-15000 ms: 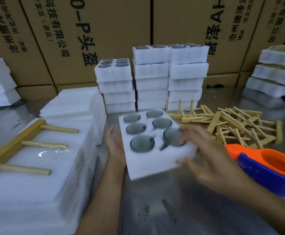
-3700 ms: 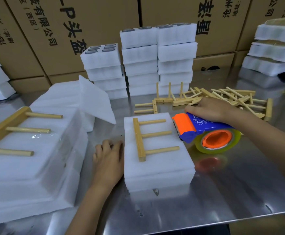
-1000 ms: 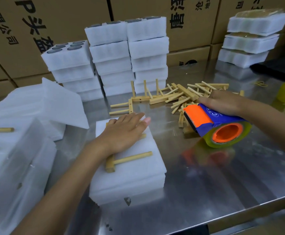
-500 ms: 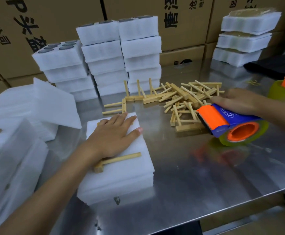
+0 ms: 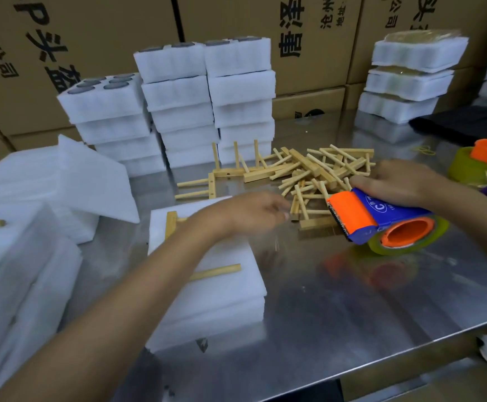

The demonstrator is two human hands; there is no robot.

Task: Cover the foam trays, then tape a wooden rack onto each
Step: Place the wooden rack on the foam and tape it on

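While blurred, fingers (image 5: pixel 277 211) beyond rack (image 5: pixel 175 227).

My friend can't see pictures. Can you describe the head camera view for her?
A person's left hand reaches across a covered foam tray bearing a wooden rack toward a blue-and-orange tape dispenser gripped by the right hand. Loose wooden racks lie behind.

Both forearms are bare, with seemingly no sleeves, gloves, or rings visible.
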